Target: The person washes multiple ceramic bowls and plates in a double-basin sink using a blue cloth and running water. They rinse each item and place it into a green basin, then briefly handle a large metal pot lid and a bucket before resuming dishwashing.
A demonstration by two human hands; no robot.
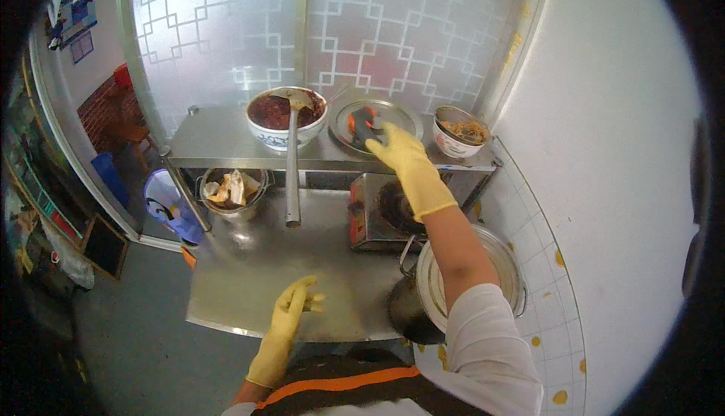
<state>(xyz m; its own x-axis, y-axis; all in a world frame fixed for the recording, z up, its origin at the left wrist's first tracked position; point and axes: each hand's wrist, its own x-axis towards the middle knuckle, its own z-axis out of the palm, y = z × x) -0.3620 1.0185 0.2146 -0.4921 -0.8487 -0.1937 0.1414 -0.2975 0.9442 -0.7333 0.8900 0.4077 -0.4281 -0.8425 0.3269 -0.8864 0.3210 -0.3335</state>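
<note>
Both my hands wear yellow rubber gloves. My right hand (391, 143) reaches over the raised metal shelf and touches the dark end of an orange and black object (361, 124); whether its fingers close on it cannot be told. That object lies on a round metal lid or tray (399, 114). To its left stands a patterned bowl (277, 137) of dark red paste with a long-handled metal ladle (292, 178) across it. A smaller bowl (453, 148) of brownish food, with a strainer or dish at its rim, is at the right. My left hand (303, 300) hovers empty above the steel table, fingers apart.
A portable gas stove (371, 229) stands under the shelf (226, 158). A big lidded pot (433, 285) is near my right arm. A metal pot (232, 212) with pale pieces sits at the table's left, beside a blue-violet plastic container (190, 228). A tiled wall (529, 234) borders the right.
</note>
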